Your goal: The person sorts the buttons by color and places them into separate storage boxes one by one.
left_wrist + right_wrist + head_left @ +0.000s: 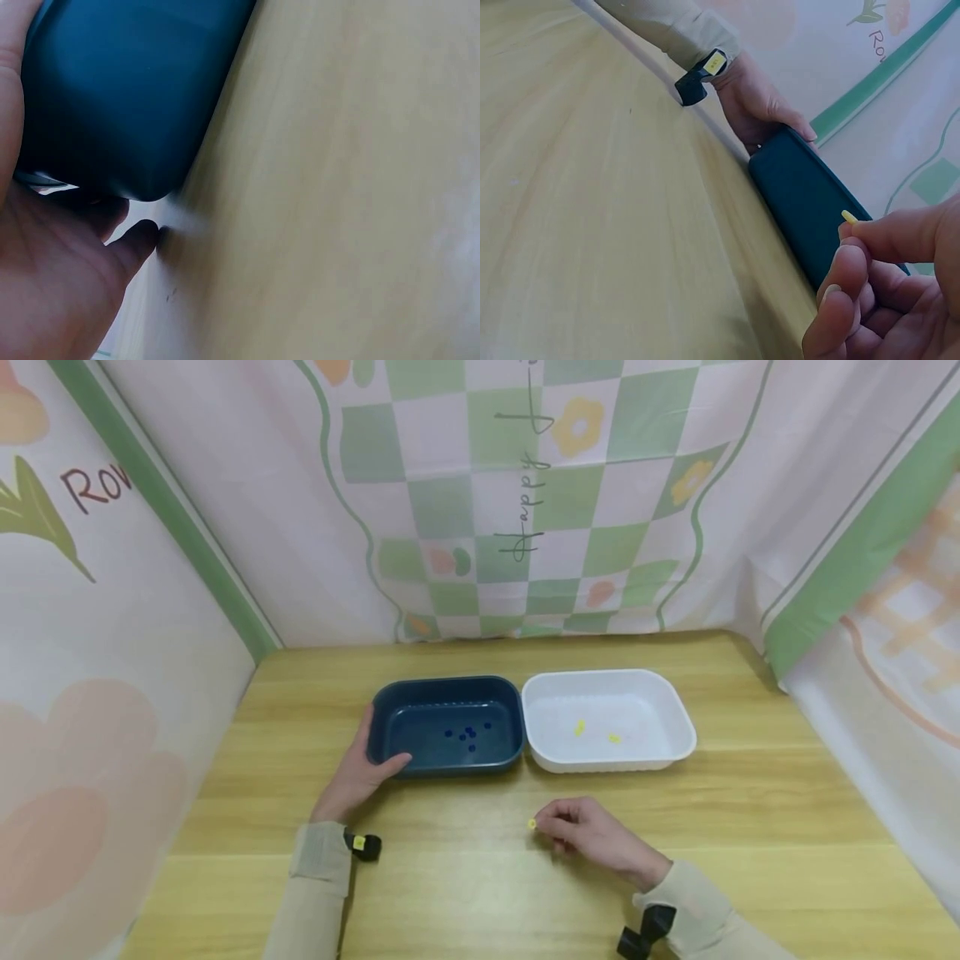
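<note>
A dark blue tray stands on the table with several small dark blue pieces scattered on its floor. My left hand holds its left end, the thumb over the front rim and the fingers along the outer side; the left wrist view shows the tray's corner close to the palm. In front of the trays, my right hand pinches a small, thin yellow piece between thumb and fingertip, above the table. A white tray touches the blue one's right side and holds several yellow pieces.
The wooden table reaches back to a printed cloth hung behind the trays. More cloth hangs at the left and right sides. Each wrist carries a small black camera mount.
</note>
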Demonstrator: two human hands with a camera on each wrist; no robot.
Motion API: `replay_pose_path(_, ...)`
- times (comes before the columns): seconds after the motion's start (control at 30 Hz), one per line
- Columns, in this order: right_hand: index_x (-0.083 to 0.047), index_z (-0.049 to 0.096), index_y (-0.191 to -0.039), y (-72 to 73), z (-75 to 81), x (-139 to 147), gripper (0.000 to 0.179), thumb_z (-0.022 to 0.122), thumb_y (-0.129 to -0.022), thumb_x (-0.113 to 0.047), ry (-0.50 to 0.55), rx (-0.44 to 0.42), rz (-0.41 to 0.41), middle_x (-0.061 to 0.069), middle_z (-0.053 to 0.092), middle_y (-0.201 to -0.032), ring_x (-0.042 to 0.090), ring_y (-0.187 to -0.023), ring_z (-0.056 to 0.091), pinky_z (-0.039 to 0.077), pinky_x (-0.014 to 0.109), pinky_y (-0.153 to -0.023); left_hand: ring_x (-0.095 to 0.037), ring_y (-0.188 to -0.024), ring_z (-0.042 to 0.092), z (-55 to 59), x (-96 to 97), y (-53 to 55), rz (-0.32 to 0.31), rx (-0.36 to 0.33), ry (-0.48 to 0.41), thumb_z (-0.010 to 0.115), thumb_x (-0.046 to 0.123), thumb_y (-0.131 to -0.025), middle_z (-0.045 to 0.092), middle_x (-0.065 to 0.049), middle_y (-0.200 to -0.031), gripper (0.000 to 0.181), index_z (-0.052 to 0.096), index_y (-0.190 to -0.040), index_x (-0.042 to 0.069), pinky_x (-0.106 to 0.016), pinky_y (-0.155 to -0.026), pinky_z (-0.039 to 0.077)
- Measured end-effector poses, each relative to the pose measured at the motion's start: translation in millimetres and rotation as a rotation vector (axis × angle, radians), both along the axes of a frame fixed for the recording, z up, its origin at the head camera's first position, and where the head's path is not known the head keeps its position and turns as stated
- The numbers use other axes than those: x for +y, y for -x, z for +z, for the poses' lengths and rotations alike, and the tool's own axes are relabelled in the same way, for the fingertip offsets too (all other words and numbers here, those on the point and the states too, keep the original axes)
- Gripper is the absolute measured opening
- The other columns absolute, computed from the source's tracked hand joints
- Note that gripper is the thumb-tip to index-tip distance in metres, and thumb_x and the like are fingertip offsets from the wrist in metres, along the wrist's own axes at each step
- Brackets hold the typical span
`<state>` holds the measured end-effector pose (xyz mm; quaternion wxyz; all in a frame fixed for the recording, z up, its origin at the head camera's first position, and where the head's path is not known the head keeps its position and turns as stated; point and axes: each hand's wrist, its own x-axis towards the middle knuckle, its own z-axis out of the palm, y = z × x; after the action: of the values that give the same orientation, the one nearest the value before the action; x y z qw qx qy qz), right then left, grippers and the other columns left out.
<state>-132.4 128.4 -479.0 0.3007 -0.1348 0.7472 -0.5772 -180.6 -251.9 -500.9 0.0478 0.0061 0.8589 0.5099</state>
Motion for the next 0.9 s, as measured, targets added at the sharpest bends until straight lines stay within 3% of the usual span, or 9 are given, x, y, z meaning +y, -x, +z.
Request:
replay_pose_path(0.23,0.009,0.064,-0.106,1.0,1.2,-1.5,0.033,0.061,-0.097,-0.023,0.013,0.007,-0.044,0.012,0.060,-0.079,0.011,-0.067,0.054,0.048,0.022,-0.057,-0.027,-0.148,0.002,-0.3,0.1,-0.4,-0.003,0.005,-0.010,0.070,0.043,-0.088,-0.004,0.004,-0.162,0.103,-0.006,-0.156,0.030,-0.056,-0.117,0.010)
replay_pose_path(0.4,0.010,0.063,-0.107,2.6,4.6,-0.3,0.035,0.061,-0.097,-0.023,0.009,0.006,-0.080,0.010,0.060,-0.080,0.011,-0.067,0.054,0.047,0.021,-0.057,-0.028,-0.148,0.001,-0.1,0.2,-1.1,-0.004,-0.004,-0.006,0.070,0.043,-0.088,-0.005,0.005,-0.162,0.103,-0.007,-0.156,0.032,-0.056,-0.117,0.010)
replay_pose_path(0.9,0.008,0.064,-0.104,26.6,34.3,12.8,0.035,0.061,-0.097,-0.025,-0.002,0.118,-0.189,0.012,0.058,-0.078,0.014,-0.068,0.055,0.050,0.027,-0.059,-0.026,-0.148,0.001,0.6,0.0,0.3,-0.002,-0.004,-0.018,0.070,0.043,-0.088,-0.005,0.006,-0.162,0.103,-0.007,-0.155,0.033,-0.055,-0.117,0.009)
